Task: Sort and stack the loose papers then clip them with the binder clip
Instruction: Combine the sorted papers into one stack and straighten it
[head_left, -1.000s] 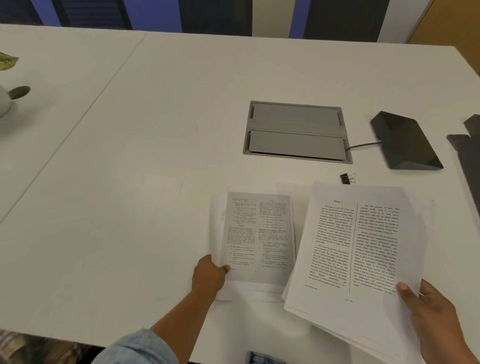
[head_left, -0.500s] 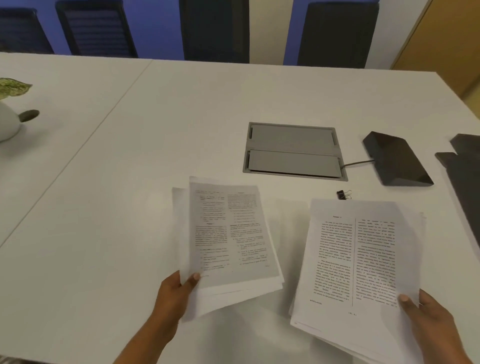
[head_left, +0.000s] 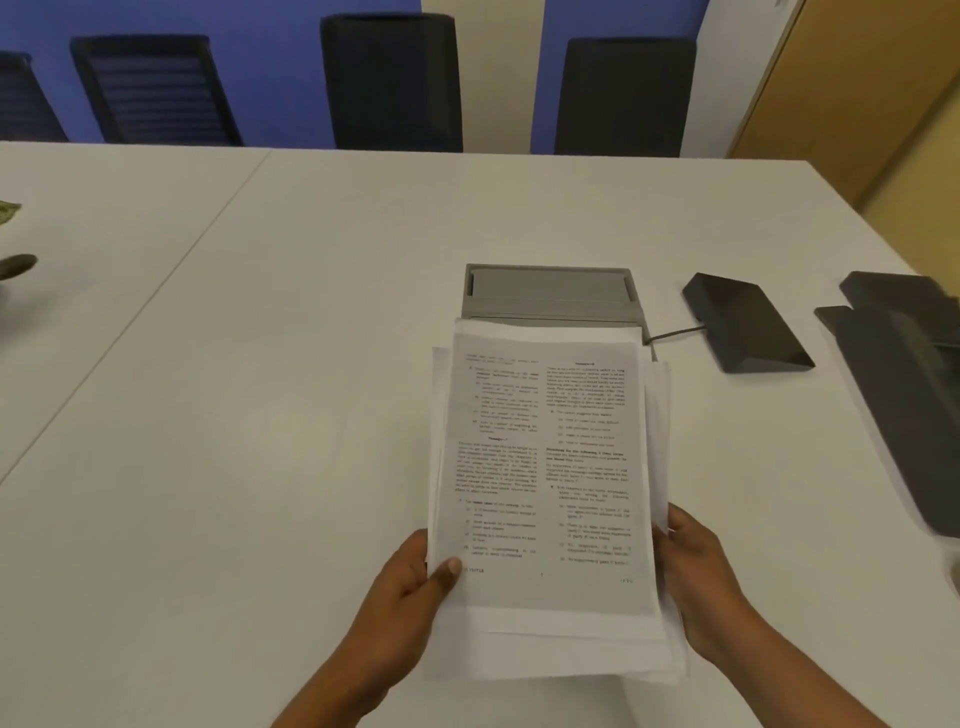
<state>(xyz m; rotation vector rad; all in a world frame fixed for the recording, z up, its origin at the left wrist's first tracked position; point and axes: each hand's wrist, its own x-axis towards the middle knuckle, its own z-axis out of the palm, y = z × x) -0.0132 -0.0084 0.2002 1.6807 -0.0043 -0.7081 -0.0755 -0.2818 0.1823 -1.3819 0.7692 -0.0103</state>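
Observation:
One uneven stack of printed papers (head_left: 545, 483) is held up above the white table (head_left: 260, 415), its sheet edges not lined up. My left hand (head_left: 410, 587) grips the stack's lower left edge, thumb on the top page. My right hand (head_left: 696, 577) holds the right edge, fingers behind the sheets. The binder clip is hidden behind the stack.
A grey cable hatch (head_left: 550, 291) is set in the table just beyond the stack. A black wedge-shaped device (head_left: 743, 322) with a cable lies to the right, and dark flat items (head_left: 898, 374) sit at the far right. Black chairs (head_left: 389, 78) line the far side.
The two separate piles, one in each hand, have come together into one stack held by both hands. The stack now covers the binder clip.

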